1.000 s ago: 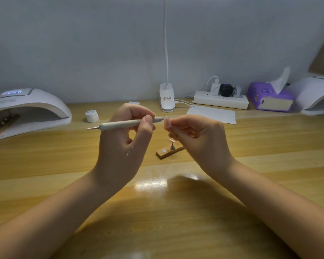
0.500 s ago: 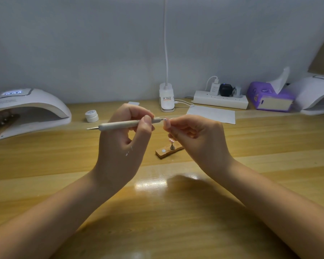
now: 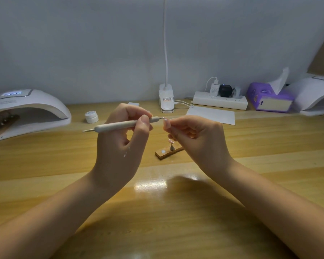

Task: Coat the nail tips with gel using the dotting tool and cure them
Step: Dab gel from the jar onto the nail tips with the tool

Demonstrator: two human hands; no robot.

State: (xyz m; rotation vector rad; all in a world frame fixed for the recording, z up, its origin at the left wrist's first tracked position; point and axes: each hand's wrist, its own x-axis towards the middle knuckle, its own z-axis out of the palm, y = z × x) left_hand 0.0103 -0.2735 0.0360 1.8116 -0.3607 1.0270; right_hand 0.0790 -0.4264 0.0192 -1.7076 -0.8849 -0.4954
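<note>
My left hand [image 3: 120,146] pinches a pale dotting tool [image 3: 120,125] held level above the desk, its metal point aimed right. That point touches a small nail tip [image 3: 166,120] pinched in the curled fingers of my right hand [image 3: 196,135]; most of the tip is hidden by my fingers. Below my hands a wooden holder strip [image 3: 166,152] lies on the desk with one pink nail tip on a stand [image 3: 171,143]. A white gel pot [image 3: 91,116] sits at the back left. A white curing lamp [image 3: 26,111] stands far left, another holder strip inside it.
A lamp base with white stalk [image 3: 166,99], a power strip [image 3: 220,102] with plugs, a sheet of paper [image 3: 211,114], a purple tissue box [image 3: 269,99] and a second white curing lamp [image 3: 316,94] line the back of the wooden desk [image 3: 157,212].
Almost nothing differs: both hands stay raised together, with the tool's point shifting slightly against the nail tip.
</note>
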